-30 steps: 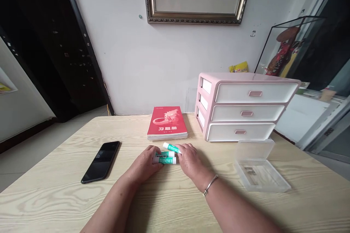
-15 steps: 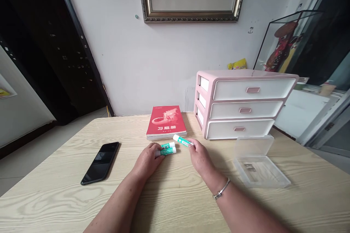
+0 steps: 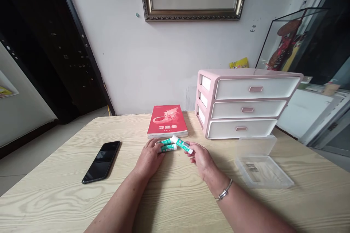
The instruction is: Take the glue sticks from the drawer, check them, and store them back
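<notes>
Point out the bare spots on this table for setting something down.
Bare wood shows between the smartphone and the table's left edge, between smartphone and red workbook, and between the forearms. It's crowded in front of the workbook, where left hand, right hand and three glue sticks bunch.

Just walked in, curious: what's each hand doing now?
Left hand: touching two green-and-white tubes; whether it grips them can't be told.
Right hand: closed, holding a third tube.

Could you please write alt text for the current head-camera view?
A person's right hand holds a green-and-white tube at a wooden table while the left hand touches two more tubes. Beyond them lies a red book; a black phone is at left, a pink-framed drawer unit and open clear box at right.
</notes>
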Motion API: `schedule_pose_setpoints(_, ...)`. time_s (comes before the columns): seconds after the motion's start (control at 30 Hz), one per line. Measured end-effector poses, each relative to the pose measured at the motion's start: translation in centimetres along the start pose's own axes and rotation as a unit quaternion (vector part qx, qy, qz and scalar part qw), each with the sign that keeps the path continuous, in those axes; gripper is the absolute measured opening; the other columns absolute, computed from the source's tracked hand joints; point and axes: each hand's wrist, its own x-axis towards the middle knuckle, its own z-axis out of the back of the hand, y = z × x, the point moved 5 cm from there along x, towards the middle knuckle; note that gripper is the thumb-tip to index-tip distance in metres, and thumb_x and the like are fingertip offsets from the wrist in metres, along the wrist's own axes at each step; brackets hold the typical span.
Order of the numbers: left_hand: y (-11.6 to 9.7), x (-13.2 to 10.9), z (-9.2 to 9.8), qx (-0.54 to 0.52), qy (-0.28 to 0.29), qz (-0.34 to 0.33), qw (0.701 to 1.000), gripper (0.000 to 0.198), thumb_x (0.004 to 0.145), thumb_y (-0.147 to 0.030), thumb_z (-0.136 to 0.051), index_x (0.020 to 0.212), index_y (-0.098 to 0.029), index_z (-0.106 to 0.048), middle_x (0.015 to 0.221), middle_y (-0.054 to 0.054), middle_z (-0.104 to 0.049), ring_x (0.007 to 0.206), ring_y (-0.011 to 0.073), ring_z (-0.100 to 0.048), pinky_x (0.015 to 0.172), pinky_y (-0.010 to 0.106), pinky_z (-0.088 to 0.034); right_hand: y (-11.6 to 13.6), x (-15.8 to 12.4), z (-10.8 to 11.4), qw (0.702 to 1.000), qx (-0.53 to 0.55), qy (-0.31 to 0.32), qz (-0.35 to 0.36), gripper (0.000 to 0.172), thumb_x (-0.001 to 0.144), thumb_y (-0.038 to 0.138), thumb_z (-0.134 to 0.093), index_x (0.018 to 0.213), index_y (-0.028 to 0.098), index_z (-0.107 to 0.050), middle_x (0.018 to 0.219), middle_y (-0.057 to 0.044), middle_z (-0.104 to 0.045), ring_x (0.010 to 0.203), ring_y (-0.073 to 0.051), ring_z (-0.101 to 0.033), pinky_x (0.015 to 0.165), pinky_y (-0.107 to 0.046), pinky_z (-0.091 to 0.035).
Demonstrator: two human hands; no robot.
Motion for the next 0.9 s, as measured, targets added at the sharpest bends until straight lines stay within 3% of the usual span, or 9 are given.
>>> schedule_pose_setpoints(0.17,-0.8,0.2,0.4,0.051,-0.008,-0.005,0.999,0.030,0.082,-0.023,-0.064,0.111,-0.017,-0.070,0.130,0.015,-0.059,0.134,0.0349,-0.041,0.113,0.048,-0.035,-0.2,-0.8,-0.8,0.994,0.082,0.024,-0.069,0.041,0.066,0.027,-0.054,0.100,0.015,-0.074,0.074,-0.005,-0.064,0.064,-0.012,-0.051,0.049,-0.019,-0.033)
schedule_pose_setpoints(0.37,-1.1,-0.1,1.4,0.046,-0.018,0.020,0.999,0.017,0.077,-0.028,-0.069,0.092,-0.020,-0.073,0.102,0.010,-0.068,0.103,0.0289,-0.058,0.095,0.040,-0.044,0.5,-1.4,-1.4,0.987,0.118,0.060,-0.088,0.036,0.069,0.025,-0.055,0.101,0.015,-0.069,0.074,-0.003,-0.061,0.064,-0.011,-0.050,0.049,-0.018,-0.034)
schedule_pose_setpoints(0.47,-0.9,-0.4,1.7,0.011,-0.017,0.084,0.996,0.019,0.076,-0.027,-0.066,0.093,-0.020,-0.072,0.095,0.009,-0.070,0.095,0.0267,-0.062,0.085,0.035,-0.046,0.4,-1.5,-1.4,0.989,0.095,0.059,-0.097,0.027,0.067,0.022,-0.054,0.091,0.017,-0.066,0.071,-0.001,-0.059,0.060,-0.010,-0.048,0.047,-0.017,-0.032)
schedule_pose_setpoints(0.6,0.1,-1.2,1.2,-0.122,0.011,0.208,0.970,0.022,0.077,-0.031,-0.063,0.096,-0.022,-0.069,0.078,0.002,-0.071,0.070,0.0201,-0.063,0.063,0.027,-0.043,-0.1,-1.9,-1.7,0.991,0.040,0.060,-0.115,0.013,0.066,0.019,-0.053,0.078,0.019,-0.057,0.066,0.002,-0.054,0.053,-0.008,-0.048,0.044,-0.016,-0.029)
schedule_pose_setpoints(0.7,0.1,-1.4,1.4,-0.262,-0.033,0.199,0.944,0.025,0.073,-0.033,-0.068,0.093,-0.019,-0.068,0.073,0.000,-0.069,0.066,0.0170,-0.062,0.059,0.024,-0.042,-0.2,-2.1,-1.9,0.993,-0.014,0.057,-0.101,0.022,0.070,0.020,-0.055,0.092,0.020,-0.059,0.069,0.002,-0.058,0.054,-0.008,-0.053,0.041,-0.016,-0.030)
schedule_pose_setpoints(0.8,-0.3,-1.4,1.9,-0.386,-0.072,0.176,0.902,0.029,0.071,-0.038,-0.073,0.089,-0.017,-0.067,0.075,0.001,-0.069,0.067,0.0158,-0.061,0.060,0.022,-0.045,-0.4,-2.1,-2.0,0.994,-0.058,0.046,-0.083,0.043,0.076,0.023,-0.059,0.119,0.022,-0.054,0.076,0.001,-0.064,0.056,-0.010,-0.058,0.039,-0.016,-0.033)
schedule_pose_setpoints(0.9,-0.7,-1.4,2.2,-0.418,-0.070,0.176,0.889,0.035,0.071,-0.042,-0.075,0.092,-0.016,-0.067,0.079,0.003,-0.071,0.070,0.0165,-0.063,0.064,0.024,-0.047,-0.6,-2.0,-2.2,0.993,-0.060,0.048,-0.085,0.060,0.080,0.023,-0.062,0.136,0.022,-0.041,0.083,-0.002,-0.067,0.056,-0.012,-0.061,0.038,-0.018,-0.039)
